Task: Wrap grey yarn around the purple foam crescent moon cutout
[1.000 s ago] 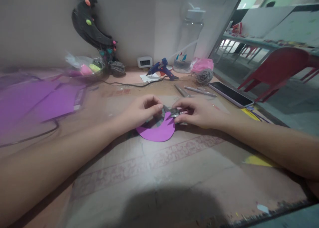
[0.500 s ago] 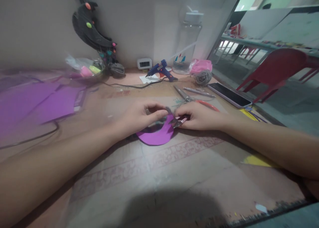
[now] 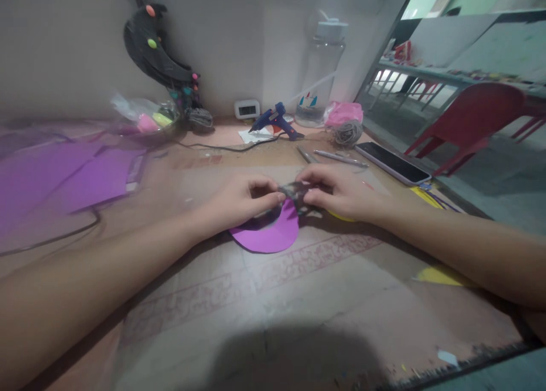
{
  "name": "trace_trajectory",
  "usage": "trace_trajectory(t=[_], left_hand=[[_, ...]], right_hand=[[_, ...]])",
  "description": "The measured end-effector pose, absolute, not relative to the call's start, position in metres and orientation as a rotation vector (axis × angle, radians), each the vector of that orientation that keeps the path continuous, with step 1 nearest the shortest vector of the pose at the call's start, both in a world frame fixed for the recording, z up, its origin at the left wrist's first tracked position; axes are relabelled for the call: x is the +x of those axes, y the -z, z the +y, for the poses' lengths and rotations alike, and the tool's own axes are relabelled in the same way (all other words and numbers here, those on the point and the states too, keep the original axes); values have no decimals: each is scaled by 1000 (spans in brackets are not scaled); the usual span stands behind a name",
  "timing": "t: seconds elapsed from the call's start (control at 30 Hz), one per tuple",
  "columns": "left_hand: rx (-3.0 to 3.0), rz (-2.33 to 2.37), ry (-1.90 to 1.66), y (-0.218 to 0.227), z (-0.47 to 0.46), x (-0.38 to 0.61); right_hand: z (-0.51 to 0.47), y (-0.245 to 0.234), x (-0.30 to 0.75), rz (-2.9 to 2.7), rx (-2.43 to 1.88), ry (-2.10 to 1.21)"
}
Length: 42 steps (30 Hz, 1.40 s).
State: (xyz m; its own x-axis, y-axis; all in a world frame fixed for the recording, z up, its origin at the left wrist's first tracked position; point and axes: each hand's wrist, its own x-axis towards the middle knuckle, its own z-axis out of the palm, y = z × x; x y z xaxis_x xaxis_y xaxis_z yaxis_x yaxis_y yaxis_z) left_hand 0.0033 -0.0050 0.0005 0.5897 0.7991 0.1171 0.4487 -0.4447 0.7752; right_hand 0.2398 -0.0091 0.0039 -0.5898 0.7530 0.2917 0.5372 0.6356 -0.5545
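A purple crescent-shaped cutout (image 3: 275,234), of paper or thin foam, lies between my hands with its curved edge toward me. My left hand (image 3: 249,200) pinches its upper part with thumb and forefinger, where a greyish strip shows. Close beside it, my right hand (image 3: 336,194) has thumb and fingers closed near the cutout's tip. Something dark and blurred sits between those fingertips, and I cannot make out what it is. A bit of yellow shows under the right hand. Scissors (image 3: 306,154) lie behind that hand, mostly hidden by it.
A blue glue gun (image 3: 275,120) with a cord, a small clock (image 3: 247,110), a bottle (image 3: 322,78) and grey yarn (image 3: 347,132) stand at the back. A phone (image 3: 393,162) lies right, purple sheets (image 3: 94,172) left. A black crescent ornament (image 3: 153,49) hangs on the wall.
My right hand has turned and shifted its fingers; the metallic pink-toned thing it held no longer shows clearly. Yellow now shows beneath it. The purple cutout has moved slightly toward me.
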Motion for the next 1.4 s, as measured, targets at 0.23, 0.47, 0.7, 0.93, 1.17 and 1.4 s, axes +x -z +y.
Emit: trace_trajectory(t=[0.23, 0.47, 0.7, 0.93, 1.17, 1.4], left_hand=[[1994, 962, -585, 0, -6, 4], [1960, 990, -589, 0, -7, 4], [1946, 994, -578, 0, -7, 4], [1962, 982, -572, -1, -8, 4], [1963, 980, -559, -1, -8, 4], [1970, 953, -576, 1, -7, 3]], right_hand=[[-8, -1, 238, -2364, -1093, -242], [-10, -7, 236, -2526, -1013, -209], [-11, -8, 236, -2502, -1019, -206], [-8, -7, 237, -2552, -964, -197], [-8, -8, 237, -2532, -968, -239], [-9, -7, 237, -2538, -977, -288]])
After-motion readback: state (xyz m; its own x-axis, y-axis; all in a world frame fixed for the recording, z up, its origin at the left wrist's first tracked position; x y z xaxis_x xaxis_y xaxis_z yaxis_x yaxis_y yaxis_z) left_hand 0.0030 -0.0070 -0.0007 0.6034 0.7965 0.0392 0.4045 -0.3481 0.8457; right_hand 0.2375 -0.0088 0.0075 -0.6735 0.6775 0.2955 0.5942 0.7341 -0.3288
